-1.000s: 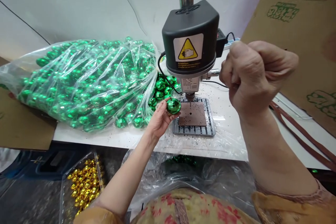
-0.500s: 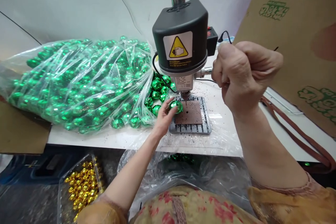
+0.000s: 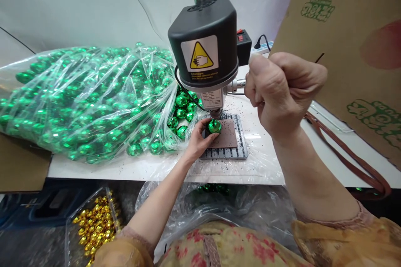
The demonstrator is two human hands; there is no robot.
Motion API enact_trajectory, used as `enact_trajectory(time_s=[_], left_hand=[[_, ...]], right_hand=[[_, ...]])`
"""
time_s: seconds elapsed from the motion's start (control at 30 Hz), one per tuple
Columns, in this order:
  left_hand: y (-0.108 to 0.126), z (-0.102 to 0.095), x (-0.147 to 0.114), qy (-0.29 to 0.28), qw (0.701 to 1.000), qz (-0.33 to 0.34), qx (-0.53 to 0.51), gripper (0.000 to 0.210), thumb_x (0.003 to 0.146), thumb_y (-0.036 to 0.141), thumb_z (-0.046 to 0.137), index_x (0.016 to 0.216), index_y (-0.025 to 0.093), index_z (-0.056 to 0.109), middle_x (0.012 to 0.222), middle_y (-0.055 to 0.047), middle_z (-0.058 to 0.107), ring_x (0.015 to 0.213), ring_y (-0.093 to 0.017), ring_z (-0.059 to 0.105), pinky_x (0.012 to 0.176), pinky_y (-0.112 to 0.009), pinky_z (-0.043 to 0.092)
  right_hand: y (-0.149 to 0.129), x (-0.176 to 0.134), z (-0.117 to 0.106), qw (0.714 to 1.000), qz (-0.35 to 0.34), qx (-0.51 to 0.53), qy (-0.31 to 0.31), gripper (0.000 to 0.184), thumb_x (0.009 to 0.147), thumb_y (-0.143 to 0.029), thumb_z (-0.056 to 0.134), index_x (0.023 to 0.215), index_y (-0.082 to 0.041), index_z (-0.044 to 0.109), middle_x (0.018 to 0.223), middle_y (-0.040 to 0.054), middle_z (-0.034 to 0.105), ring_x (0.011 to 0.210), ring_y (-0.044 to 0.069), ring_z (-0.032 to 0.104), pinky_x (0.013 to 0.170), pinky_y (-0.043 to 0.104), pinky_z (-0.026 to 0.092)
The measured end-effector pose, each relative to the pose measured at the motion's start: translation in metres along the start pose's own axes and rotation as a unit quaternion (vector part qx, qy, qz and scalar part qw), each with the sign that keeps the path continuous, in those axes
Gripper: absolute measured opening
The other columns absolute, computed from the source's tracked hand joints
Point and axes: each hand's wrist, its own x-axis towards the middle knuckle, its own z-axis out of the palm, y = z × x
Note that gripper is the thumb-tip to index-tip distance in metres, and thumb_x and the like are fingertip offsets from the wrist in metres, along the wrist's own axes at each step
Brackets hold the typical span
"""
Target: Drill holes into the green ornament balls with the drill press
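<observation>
The left hand (image 3: 200,138) grasped a shiny green faceted ball (image 3: 214,126), round with no long axis to see, between its thumb on the near side and its fingers on the far side. That ball lay just beyond the left palm, toward the right hand (image 3: 275,89), directly below the dark metal drill chuck (image 3: 215,114) and over the flat brown rectangular plate (image 3: 228,135). Whether it touched the plate or the drill's tip could not be told; the ball hid that point.

The left hand was plainly nearer to the ball. The right hand stood higher and well apart, clenched in a fist where a silver metal rod (image 3: 236,84) ran out to it from the black-housed drill press (image 3: 202,41); what its fingers closed around was hidden.

Beneath the left fingertips and the plate lay a grey slotted metal base (image 3: 242,144) on the white desk (image 3: 100,172). Beyond the left hand and to its left, loose green faceted balls (image 3: 181,112) lay beside a clear plastic bag (image 3: 163,104) full of similar ones.
</observation>
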Motion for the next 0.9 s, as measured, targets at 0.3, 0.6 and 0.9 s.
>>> enact_trajectory(time_s=[0.3,0.6,0.9], left_hand=[[0.011,0.006,-0.010,-0.022,0.998,0.051,0.036,0.054,0.080,0.036,0.081,0.128,0.023,0.058,0.132,-0.010,0.062,0.128,-0.028,0.058,0.115,-0.047,0.041],[0.013,0.017,-0.010,0.023,0.999,-0.016,-0.047,0.054,0.078,0.045,0.083,0.121,0.022,0.060,0.114,-0.007,0.068,0.109,-0.024,0.065,0.101,-0.041,0.051],[0.019,0.022,-0.011,0.010,0.999,-0.012,-0.033,0.054,0.075,0.043,0.086,0.117,0.021,0.062,0.112,-0.008,0.070,0.104,-0.024,0.068,0.097,-0.042,0.054]], right_hand=[[-0.002,0.004,0.003,0.997,-0.037,0.068,0.000,0.064,0.084,-0.060,0.066,0.049,-0.021,0.030,0.047,-0.0036,0.023,0.042,0.008,0.024,0.044,0.034,0.020],[0.000,0.001,0.001,0.999,-0.027,0.046,-0.006,0.058,0.091,-0.051,0.061,0.052,-0.021,0.030,0.050,-0.0030,0.027,0.045,0.008,0.023,0.046,0.032,0.021],[-0.007,0.026,0.010,0.989,-0.052,0.137,-0.016,0.052,0.088,-0.029,0.069,0.050,-0.020,0.035,0.043,-0.0071,0.030,0.038,0.005,0.027,0.043,0.030,0.021]])
